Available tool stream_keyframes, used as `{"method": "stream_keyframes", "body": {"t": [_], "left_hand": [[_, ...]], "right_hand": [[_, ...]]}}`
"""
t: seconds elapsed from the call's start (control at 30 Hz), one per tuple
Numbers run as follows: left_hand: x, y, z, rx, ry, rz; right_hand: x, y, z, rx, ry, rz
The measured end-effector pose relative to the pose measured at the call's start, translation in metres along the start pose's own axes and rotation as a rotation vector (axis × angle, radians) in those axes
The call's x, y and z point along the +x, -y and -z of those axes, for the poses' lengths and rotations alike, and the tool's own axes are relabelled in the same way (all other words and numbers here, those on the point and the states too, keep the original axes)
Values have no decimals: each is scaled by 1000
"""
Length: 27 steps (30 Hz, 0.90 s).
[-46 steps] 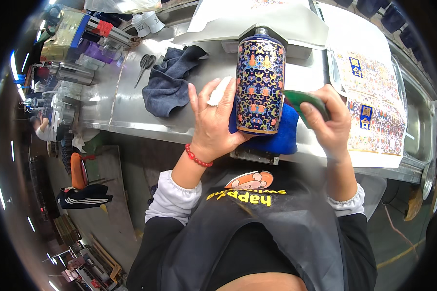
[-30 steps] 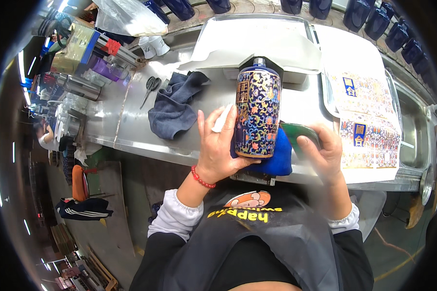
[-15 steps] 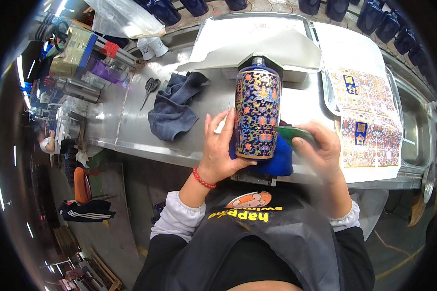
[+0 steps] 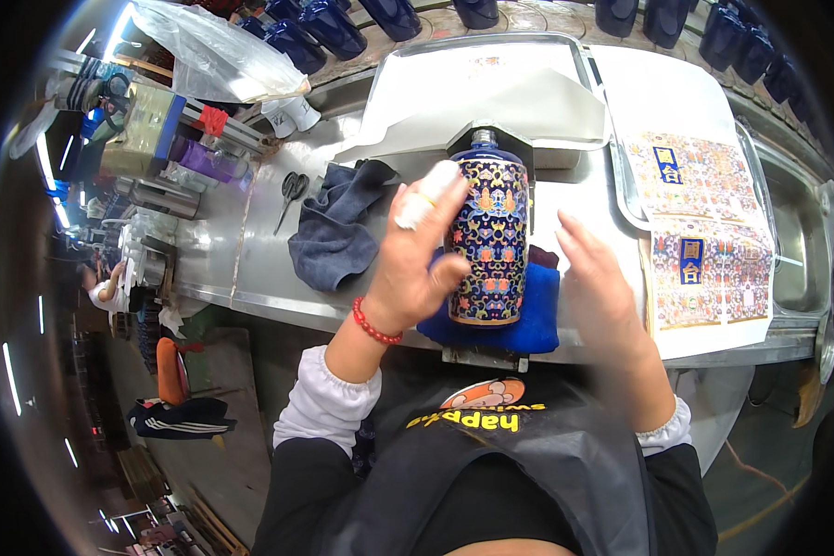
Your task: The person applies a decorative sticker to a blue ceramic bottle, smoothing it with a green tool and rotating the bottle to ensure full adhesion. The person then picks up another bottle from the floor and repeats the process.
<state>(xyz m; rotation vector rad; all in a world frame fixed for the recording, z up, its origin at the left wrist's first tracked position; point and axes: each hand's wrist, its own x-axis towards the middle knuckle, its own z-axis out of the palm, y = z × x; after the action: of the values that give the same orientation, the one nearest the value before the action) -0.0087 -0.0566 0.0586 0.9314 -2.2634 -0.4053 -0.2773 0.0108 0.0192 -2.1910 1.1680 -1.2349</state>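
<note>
A dark blue bottle (image 4: 488,241) with a dense, many-coloured floral pattern lies with its neck pointing away from me, in front of a dark angular rest (image 4: 528,153). Beneath its near end is a folded bright blue cloth (image 4: 539,310). My left hand (image 4: 422,250) is at the bottle's left side, fingers stretched and thumb over its edge; white wraps show on the fingers. It does not grip the bottle. To the bottle's right, my right hand (image 4: 607,287) is apart from it, blurred, with fingers extended. No green scraper shows in it.
Patterned decal sheets (image 4: 704,232) lie on the right, before a metal sink (image 4: 797,269). A grey-blue cloth (image 4: 338,227) and black scissors (image 4: 292,196) lie on the left of the steel bench (image 4: 250,269). Behind stands a paper-covered tray (image 4: 491,83); plain blue bottles (image 4: 334,28) line the back.
My left hand has loosened from the bottle and lifted toward its upper part. My right hand has drawn away from its side, and the green scraper is out of sight. The bottle's pattern has turned.
</note>
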Motion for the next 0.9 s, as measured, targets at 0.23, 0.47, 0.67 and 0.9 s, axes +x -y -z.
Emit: {"method": "stream_keyframes", "body": {"t": [0.23, 0.47, 0.67, 0.9], "left_hand": [[62, 34, -14, -1219, 61, 786], [85, 41, -19, -1367, 218, 864], [84, 37, -20, -1443, 198, 819], [80, 48, -22, -1518, 283, 825]], "right_hand": [[-13, 19, -32, 25, 9, 20], [15, -4, -6, 170, -285, 154], [57, 8, 8, -207, -108, 336], [99, 3, 21, 306, 80, -33]]}}
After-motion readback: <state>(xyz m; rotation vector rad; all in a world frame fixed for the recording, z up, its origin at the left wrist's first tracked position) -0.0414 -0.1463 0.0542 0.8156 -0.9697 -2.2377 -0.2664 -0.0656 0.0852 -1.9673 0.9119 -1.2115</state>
